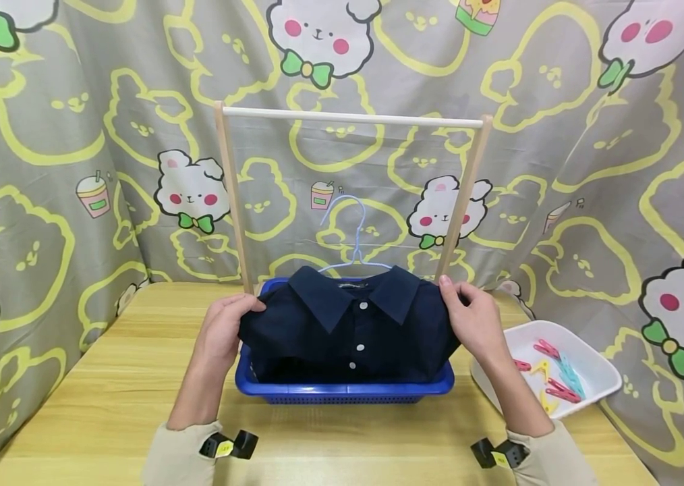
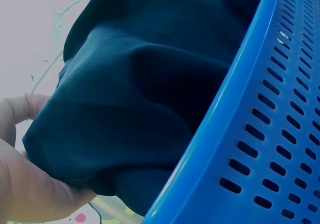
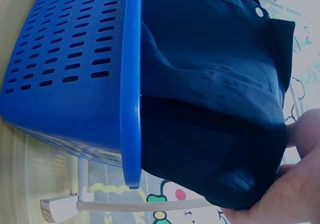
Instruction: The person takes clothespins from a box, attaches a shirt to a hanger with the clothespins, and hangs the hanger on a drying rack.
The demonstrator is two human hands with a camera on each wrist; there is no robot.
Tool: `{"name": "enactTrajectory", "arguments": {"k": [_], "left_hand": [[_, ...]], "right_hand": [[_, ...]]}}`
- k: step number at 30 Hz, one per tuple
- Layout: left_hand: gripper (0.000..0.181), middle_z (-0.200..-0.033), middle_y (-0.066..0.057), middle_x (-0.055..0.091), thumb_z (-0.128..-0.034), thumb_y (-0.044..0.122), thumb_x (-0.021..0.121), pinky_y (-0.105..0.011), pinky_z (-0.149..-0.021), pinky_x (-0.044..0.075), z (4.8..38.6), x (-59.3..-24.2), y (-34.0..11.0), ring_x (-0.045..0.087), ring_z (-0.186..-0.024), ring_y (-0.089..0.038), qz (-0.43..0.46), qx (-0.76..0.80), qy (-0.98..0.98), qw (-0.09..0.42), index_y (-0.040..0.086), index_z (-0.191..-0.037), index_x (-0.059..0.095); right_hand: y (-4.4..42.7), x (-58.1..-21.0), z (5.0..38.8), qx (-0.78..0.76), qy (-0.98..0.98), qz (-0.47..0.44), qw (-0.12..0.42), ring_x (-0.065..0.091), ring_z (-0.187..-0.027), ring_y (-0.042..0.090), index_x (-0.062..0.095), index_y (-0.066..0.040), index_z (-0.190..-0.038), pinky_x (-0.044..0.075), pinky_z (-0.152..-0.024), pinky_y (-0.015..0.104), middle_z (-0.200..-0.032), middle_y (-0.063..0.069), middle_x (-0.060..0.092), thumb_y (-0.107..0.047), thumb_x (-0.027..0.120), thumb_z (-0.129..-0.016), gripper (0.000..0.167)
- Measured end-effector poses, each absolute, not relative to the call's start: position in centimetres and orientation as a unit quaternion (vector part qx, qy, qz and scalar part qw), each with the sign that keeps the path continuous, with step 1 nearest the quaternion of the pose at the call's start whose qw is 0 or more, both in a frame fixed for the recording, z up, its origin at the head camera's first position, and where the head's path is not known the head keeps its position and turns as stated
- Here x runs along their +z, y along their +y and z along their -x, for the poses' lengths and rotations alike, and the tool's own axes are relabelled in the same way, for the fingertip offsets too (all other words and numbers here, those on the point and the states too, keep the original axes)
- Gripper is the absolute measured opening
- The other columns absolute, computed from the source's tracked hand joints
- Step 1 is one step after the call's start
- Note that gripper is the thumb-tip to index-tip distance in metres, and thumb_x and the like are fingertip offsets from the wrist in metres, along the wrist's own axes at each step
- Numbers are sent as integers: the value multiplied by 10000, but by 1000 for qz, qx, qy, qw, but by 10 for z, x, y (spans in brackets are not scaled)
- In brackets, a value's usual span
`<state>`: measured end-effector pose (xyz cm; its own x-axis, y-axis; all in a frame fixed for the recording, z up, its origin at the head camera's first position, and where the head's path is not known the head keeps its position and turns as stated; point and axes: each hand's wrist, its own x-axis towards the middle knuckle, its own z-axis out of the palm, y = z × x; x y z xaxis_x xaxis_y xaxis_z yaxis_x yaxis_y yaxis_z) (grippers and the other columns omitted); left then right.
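Observation:
A dark navy shirt with a pointed collar and white buttons is spread between both hands, its lower part inside a blue basket. My left hand pinches the shirt at its shoulder on the left. At the opposite shoulder, my right hand grips the cloth between thumb and fingers. A pale blue wire hanger rises behind the collar, its hook upward; its lower part is hidden by the shirt. Both wrist views show the cloth bunched in the fingers beside the perforated basket wall.
A wooden rack with a white top rail stands behind the basket. At the right, a white tray holds several red, yellow and teal clothespins. Patterned curtains surround the wooden table.

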<state>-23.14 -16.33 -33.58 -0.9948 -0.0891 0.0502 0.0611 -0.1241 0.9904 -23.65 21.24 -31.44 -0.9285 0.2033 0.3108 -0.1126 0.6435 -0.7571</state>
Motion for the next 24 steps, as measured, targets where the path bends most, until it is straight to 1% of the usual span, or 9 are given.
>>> {"name": "enactTrajectory", "arguments": {"k": [3, 8, 14, 19, 24], "left_hand": [[346, -724, 58, 599, -918, 75, 601, -285, -781, 489, 231, -336, -163, 558, -857, -159, -12, -750, -659, 53, 176, -593, 664], [341, -767, 52, 611, -921, 81, 602, -293, -814, 478, 231, -336, -163, 548, -904, -165, -14, -749, -660, 53, 176, -601, 668], [332, -795, 45, 620, -931, 89, 603, -296, -811, 483, 231, -335, -164, 552, -904, -167, -16, -747, -662, 54, 173, -620, 683], [333, -778, 43, 617, -935, 92, 605, -294, -810, 484, 231, -335, -164, 554, -901, -165, -16, -749, -660, 56, 167, -619, 683], [332, -754, 41, 600, -932, 91, 614, -293, -802, 481, 231, -335, -164, 548, -892, -167, -19, -750, -659, 60, 163, -613, 675]], "right_hand": [[213, -314, 236, 426, -885, 25, 187, 577, -965, 324, 681, -31, -1077, 429, -818, 369, -1028, 189, 646, -571, 464, -1022, 585], [216, -314, 236, 431, -881, 27, 193, 582, -972, 313, 657, -25, -1165, 432, -834, 375, -1046, 189, 654, -538, 465, -1032, 563], [220, -313, 237, 427, -883, 20, 195, 583, -979, 314, 651, -23, -1188, 431, -841, 386, -1058, 199, 658, -516, 469, -1038, 547], [224, -311, 240, 421, -885, 7, 199, 581, -979, 328, 637, 9, -1210, 437, -845, 403, -1062, 225, 651, -485, 466, -1049, 546], [228, -304, 242, 403, -891, -5, 208, 595, -967, 333, 628, 20, -1212, 448, -822, 397, -1039, 223, 659, -481, 464, -1050, 551]]}}
